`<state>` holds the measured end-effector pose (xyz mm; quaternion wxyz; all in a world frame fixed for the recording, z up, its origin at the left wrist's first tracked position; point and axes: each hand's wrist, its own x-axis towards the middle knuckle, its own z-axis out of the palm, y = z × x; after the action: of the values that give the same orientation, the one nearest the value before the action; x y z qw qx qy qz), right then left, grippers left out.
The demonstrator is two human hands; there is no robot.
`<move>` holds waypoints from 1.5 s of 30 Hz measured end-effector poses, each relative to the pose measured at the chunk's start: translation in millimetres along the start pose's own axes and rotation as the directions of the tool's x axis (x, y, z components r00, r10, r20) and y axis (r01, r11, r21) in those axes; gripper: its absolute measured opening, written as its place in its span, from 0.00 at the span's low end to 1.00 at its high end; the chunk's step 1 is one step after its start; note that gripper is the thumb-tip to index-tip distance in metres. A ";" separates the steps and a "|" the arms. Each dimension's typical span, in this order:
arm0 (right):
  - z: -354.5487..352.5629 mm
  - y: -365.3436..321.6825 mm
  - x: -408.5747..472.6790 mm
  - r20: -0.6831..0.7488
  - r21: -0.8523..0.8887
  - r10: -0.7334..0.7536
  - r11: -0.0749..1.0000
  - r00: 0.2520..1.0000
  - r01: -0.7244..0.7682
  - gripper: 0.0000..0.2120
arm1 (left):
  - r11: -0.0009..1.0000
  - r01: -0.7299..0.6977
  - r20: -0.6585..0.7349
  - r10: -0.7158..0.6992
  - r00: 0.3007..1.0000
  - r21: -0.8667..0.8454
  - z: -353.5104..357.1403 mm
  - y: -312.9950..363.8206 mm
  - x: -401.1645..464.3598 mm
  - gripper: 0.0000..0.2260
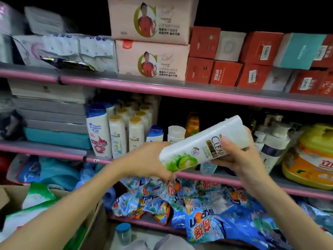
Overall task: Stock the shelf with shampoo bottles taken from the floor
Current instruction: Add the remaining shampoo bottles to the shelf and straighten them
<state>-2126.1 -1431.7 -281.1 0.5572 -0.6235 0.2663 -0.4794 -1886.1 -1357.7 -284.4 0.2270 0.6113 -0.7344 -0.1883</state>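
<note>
Two hands (153, 159), one bottle (203, 143)

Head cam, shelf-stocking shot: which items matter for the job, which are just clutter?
Job:
- white Clear shampoo bottle with green label, tilted, gripped by left hand and right hand
- pink-edged middle shelf with white gold-capped Pantene bottles

Clutter:
- pink tissue packs
- red cartons
- blue detergent bags
- yellow tub

White Clear shampoo bottle (204, 144), tilted, cap end toward 2 o'clock: gripped by left hand (151, 159) at its base and right hand (237, 156) at its label. Pink-edged shelf (225, 179) behind. Pantene bottles (126, 134) and Head & Shoulders bottle (98, 134) upright at 10 o'clock. Detergent packets (180, 201) at 6 o'clock.
</note>
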 end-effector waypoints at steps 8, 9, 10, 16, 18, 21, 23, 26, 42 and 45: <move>-20.7 4.3 -3.5 0.051 0.139 0.214 0.966 0.976 -0.219 0.25 | 0.960 0.007 -0.111 -0.039 0.993 -0.280 -39.1 -13.6 12.4 0.25; -17.9 6.7 -4.7 0.003 0.239 0.223 0.946 0.975 -0.217 0.25 | 0.919 0.005 -0.220 -0.100 0.970 -0.394 -35.4 -15.9 13.5 0.28; -15.4 8.6 -4.8 -0.043 0.327 0.231 0.922 0.972 -0.205 0.25 | 0.903 0.006 -0.329 -0.163 0.930 -0.429 -29.9 -18.1 15.2 0.30; 3.7 6.6 8.7 -0.251 0.530 0.243 0.844 0.937 -0.077 0.23 | 0.907 0.203 -0.479 -0.001 0.878 0.369 20.0 -30.9 21.1 0.29; 9.0 6.3 14.8 -0.303 0.509 0.229 0.859 0.925 -0.046 0.21 | 0.842 0.163 -0.433 0.090 0.897 0.515 26.8 -31.4 27.2 0.29; 16.2 2.5 26.7 -0.384 0.386 0.169 0.922 0.908 -0.008 0.16 | 0.789 0.124 -0.380 0.147 0.913 0.602 27.7 -29.4 37.3 0.29; 22.6 -0.4 36.6 -0.413 0.258 0.102 0.966 0.905 0.009 0.15 | 0.760 0.121 -0.346 0.143 0.927 0.638 28.0 -31.4 43.1 0.28; 32.1 -1.8 52.6 -0.437 0.066 -0.016 0.997 0.900 0.050 0.15 | 0.758 0.114 -0.317 0.127 0.940 0.643 30.8 -37.0 47.2 0.27; 71.8 21.5 101.5 -0.101 -0.772 -0.378 0.613 0.920 0.167 0.18 | 0.826 0.073 -0.376 0.174 0.910 0.560 36.7 -47.4 55.1 0.26; 77.6 24.5 118.4 0.025 -0.862 -0.322 0.472 0.946 0.183 0.21 | 0.833 0.065 -0.380 0.180 0.907 0.549 35.5 -45.7 55.3 0.26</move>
<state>-2004.5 -1505.9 -262.5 0.0801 -0.8127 0.4107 -0.4054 -1877.2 -1420.5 -333.4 0.1987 0.6532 -0.7101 0.1723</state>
